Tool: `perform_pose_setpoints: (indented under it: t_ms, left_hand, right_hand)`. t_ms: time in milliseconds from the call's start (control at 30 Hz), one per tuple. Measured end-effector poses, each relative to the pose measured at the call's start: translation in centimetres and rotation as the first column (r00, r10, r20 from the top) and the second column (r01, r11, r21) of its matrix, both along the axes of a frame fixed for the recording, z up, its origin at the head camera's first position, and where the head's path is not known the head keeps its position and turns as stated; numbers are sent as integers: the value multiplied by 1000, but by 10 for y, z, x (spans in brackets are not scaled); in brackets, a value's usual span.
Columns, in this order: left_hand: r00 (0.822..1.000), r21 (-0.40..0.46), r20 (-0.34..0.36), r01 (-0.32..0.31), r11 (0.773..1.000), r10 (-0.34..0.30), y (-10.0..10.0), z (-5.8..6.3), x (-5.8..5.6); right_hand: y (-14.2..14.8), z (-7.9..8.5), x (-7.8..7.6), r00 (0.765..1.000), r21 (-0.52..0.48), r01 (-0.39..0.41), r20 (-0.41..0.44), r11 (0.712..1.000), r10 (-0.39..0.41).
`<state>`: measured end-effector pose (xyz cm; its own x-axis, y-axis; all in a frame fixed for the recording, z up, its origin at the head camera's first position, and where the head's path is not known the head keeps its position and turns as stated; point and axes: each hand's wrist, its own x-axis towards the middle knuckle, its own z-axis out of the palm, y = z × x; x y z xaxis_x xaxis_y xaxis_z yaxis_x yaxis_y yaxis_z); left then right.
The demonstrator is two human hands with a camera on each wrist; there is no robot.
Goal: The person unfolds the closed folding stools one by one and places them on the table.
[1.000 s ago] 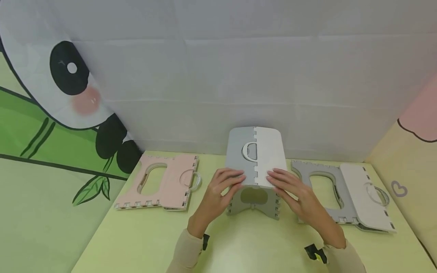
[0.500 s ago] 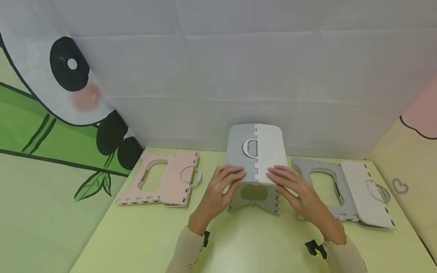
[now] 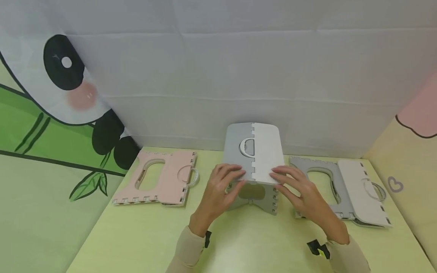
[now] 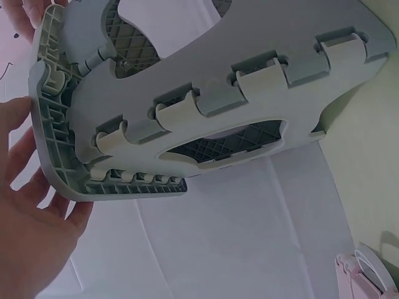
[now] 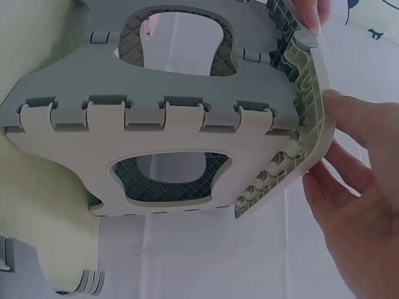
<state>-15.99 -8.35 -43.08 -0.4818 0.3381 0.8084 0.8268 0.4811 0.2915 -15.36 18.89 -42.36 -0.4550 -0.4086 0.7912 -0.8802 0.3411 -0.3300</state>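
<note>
An unfolded folding step stool (image 3: 268, 146) stands upright on the table near the back wall. Its seat is half grey, half white, with a small white carry handle (image 3: 243, 148). My left hand (image 3: 216, 191) rests its fingertips on the grey half at the near edge, thumb by the front rim. On the white half, my right hand (image 3: 304, 191) touches the same edge with spread, fairly straight fingers. Both wrist views look under the seat: the left hand (image 4: 37, 230) and the right hand (image 5: 361, 187) lie along its ribbed rim. The hinged legs show there too.
A pink folded stool (image 3: 174, 176) lies flat to the left. To the right lies a grey and white folded stool (image 3: 358, 193). Both rest on the pale yellow table (image 3: 143, 239). A white sheet (image 3: 205, 76) hangs behind, with printed cloth at both sides.
The stool stays standing in place. My right hand has eased slightly outward along the near edge, its fingers more spread. My left thumb has shifted up towards the front rim. The view has shifted slightly.
</note>
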Motion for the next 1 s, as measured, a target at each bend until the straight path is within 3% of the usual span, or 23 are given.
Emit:
perform_pose_setpoints:
  t_ms: [400, 800, 1000]
  left_hand:
    - [998, 29, -43, -50, 998, 51, 19, 5, 2]
    - [999, 35, -42, -14, 999, 16, 40, 11, 12]
    - [998, 33, -64, 5, 999, -3, 49, 12, 12]
  right_hand:
    - [12, -3, 3, 999, -41, 36, 40, 999, -34]
    - [29, -9, 7, 991, -63, 114, 76, 991, -110]
    - [36, -11, 7, 990, -76, 117, 81, 990, -111]
